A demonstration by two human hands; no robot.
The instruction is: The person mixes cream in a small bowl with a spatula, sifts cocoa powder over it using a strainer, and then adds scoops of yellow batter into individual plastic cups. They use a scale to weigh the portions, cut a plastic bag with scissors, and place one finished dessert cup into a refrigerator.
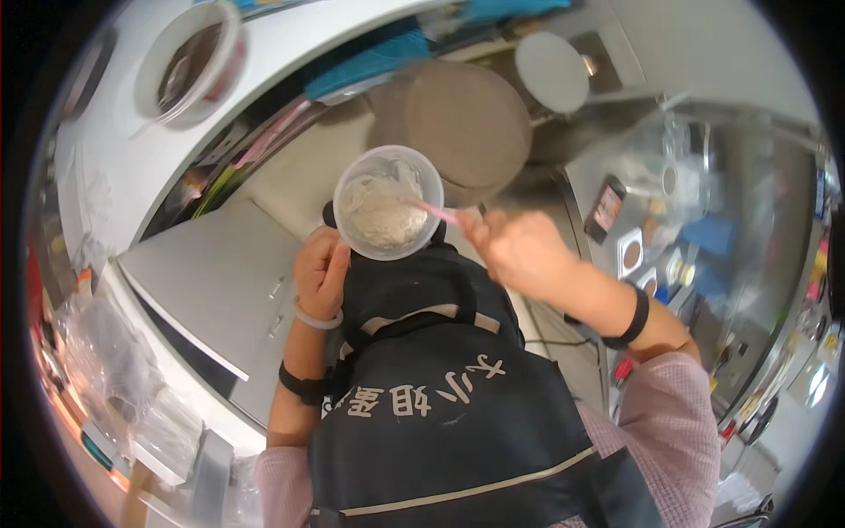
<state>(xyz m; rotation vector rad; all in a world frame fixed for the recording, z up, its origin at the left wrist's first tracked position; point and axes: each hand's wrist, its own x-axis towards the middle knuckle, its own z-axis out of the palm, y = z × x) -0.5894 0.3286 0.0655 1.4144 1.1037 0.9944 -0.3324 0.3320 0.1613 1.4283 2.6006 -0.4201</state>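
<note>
In front of my apron I see a round clear plastic tub (429,176), tilted so that its mouth faces up toward me. Inside lies a pale cream-coloured, thick mixture (380,211). My left hand (319,275) is closed on the tub's near left side, its thumb against the wall. A thin pink-handled utensil (433,209) is gripped in my right hand (526,253), at the tub's right side. Its tip dips into the mixture, so its shape is hidden. The right hand's fingers are curled and slightly blurred.
A brown round-topped stool (466,128) stands beyond the tub. On the white counter (97,150) at the left sits a white bucket (231,66) with dark contents. To the right, a cluttered worktop holds a phone-like dark object (605,209). Plastic bags (123,352) lie at lower left.
</note>
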